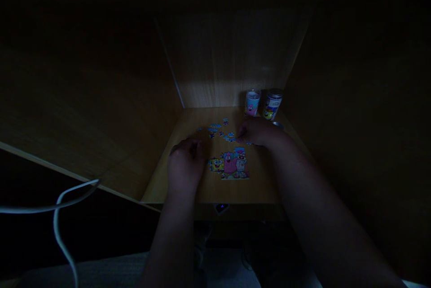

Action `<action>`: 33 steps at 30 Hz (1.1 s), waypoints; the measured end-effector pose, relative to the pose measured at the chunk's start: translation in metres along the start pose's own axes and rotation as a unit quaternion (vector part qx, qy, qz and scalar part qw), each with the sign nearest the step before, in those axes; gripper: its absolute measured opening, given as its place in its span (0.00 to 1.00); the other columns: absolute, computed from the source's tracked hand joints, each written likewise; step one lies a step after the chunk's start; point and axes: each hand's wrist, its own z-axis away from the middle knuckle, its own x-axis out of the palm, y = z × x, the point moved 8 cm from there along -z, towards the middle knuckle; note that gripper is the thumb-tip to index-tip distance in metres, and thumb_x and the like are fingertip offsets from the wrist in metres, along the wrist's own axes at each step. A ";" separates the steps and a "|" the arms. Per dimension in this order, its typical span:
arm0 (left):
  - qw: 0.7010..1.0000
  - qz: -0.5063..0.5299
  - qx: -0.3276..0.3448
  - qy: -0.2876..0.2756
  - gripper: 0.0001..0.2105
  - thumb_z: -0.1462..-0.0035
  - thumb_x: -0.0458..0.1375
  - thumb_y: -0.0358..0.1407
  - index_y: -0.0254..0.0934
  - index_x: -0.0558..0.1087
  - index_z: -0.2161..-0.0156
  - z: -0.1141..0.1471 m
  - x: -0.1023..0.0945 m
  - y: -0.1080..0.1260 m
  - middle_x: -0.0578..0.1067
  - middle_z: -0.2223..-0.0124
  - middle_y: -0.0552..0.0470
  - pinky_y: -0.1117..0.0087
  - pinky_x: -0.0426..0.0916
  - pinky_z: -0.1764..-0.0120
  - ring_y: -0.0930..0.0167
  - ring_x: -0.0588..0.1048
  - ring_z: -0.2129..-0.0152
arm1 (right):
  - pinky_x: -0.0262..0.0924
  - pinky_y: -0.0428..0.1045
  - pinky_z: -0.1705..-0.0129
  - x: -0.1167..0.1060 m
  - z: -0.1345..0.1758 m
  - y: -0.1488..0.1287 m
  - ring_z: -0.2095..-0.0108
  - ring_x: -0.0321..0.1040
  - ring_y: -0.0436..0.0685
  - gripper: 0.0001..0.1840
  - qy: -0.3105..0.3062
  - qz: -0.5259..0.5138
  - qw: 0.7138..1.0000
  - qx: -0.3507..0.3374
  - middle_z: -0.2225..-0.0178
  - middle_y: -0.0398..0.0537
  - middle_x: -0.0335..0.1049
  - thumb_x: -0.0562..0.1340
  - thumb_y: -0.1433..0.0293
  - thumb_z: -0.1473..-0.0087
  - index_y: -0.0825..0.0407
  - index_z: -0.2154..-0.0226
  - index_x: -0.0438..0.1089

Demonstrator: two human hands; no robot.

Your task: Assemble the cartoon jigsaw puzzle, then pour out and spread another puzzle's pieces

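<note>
A partly joined jigsaw puzzle [230, 165] with cartoon figures, one yellow, one pink and one in white, lies on the wooden surface between my hands. Beyond it several loose puzzle pieces [215, 129] are scattered. My right hand [252, 130] reaches to the right end of these pieces with its fingers pinched together; whatever is between the fingertips is too dark and small to make out. To the left of the joined part rests my left hand [186, 155], its fingers curled in. Whether it holds anything is hidden.
Two cartoon-printed cans, a clear-topped one [252, 103] and a metal-lidded one [272, 104], stand at the back right. A round metal lid [277, 125] lies near them. Wooden panels [232, 63] enclose the surface. A white cable [57, 220] hangs at left. The scene is dim.
</note>
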 end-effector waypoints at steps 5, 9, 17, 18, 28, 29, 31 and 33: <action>1.000 -0.004 0.015 -0.002 0.11 0.30 0.58 0.39 0.39 0.83 0.55 -0.001 0.002 0.001 0.86 0.56 0.44 0.63 0.74 0.54 0.59 0.83 0.58 | 0.69 0.49 0.55 -0.002 0.003 -0.007 0.57 0.81 0.60 0.05 -0.001 -0.034 0.999 -0.007 0.59 0.51 0.86 0.74 0.71 0.43 0.50 0.62 0.85; 1.000 0.012 0.012 -0.005 0.10 0.31 0.59 0.39 0.39 0.83 0.56 -0.001 0.002 0.000 0.86 0.56 0.45 0.63 0.74 0.55 0.60 0.83 0.59 | 0.70 0.47 0.57 -0.001 0.006 -0.012 0.57 0.82 0.57 0.07 -0.016 -0.078 0.997 -0.026 0.57 0.47 0.86 0.73 0.70 0.41 0.49 0.58 0.85; 1.000 0.022 0.021 -0.008 0.10 0.31 0.59 0.39 0.39 0.83 0.57 0.000 0.003 0.002 0.86 0.58 0.46 0.63 0.73 0.57 0.60 0.83 0.60 | 0.71 0.47 0.54 0.004 0.001 -0.012 0.57 0.82 0.55 0.07 -0.014 -0.148 0.987 -0.061 0.58 0.46 0.87 0.71 0.74 0.39 0.50 0.59 0.85; 1.000 0.024 0.017 -0.008 0.10 0.31 0.59 0.39 0.39 0.83 0.57 0.000 0.004 0.001 0.86 0.58 0.46 0.63 0.73 0.57 0.61 0.83 0.61 | 0.71 0.47 0.54 0.002 -0.001 -0.010 0.57 0.82 0.55 0.07 0.005 -0.145 0.988 -0.058 0.58 0.46 0.87 0.70 0.74 0.38 0.50 0.59 0.84; 1.000 0.021 0.017 -0.006 0.10 0.31 0.58 0.39 0.40 0.83 0.56 -0.001 0.004 0.001 0.86 0.56 0.44 0.62 0.73 0.57 0.60 0.83 0.60 | 0.70 0.49 0.47 -0.007 -0.012 0.016 0.51 0.80 0.56 0.13 0.126 -0.056 0.990 0.005 0.52 0.49 0.85 0.65 0.77 0.35 0.48 0.56 0.84; 1.000 0.021 0.016 -0.005 0.10 0.31 0.58 0.38 0.40 0.83 0.56 -0.001 0.003 0.002 0.86 0.56 0.44 0.62 0.73 0.57 0.60 0.83 0.60 | 0.69 0.49 0.46 -0.007 -0.012 0.017 0.50 0.80 0.57 0.14 0.127 -0.047 0.991 0.011 0.50 0.49 0.85 0.65 0.77 0.35 0.48 0.55 0.84; 1.000 0.020 0.015 -0.002 0.10 0.31 0.58 0.38 0.39 0.83 0.57 -0.001 0.002 0.002 0.86 0.56 0.44 0.62 0.73 0.56 0.59 0.83 0.59 | 0.68 0.51 0.43 -0.009 -0.011 0.020 0.47 0.79 0.59 0.15 0.132 -0.029 0.990 0.030 0.47 0.51 0.83 0.63 0.76 0.34 0.48 0.52 0.84; 1.000 0.022 0.016 -0.001 0.11 0.31 0.58 0.39 0.39 0.83 0.57 0.000 0.000 0.003 0.86 0.56 0.44 0.62 0.73 0.56 0.59 0.83 0.59 | 0.68 0.52 0.42 -0.013 -0.008 0.025 0.44 0.78 0.61 0.16 0.139 -0.013 0.989 0.056 0.43 0.54 0.81 0.62 0.75 0.33 0.48 0.50 0.83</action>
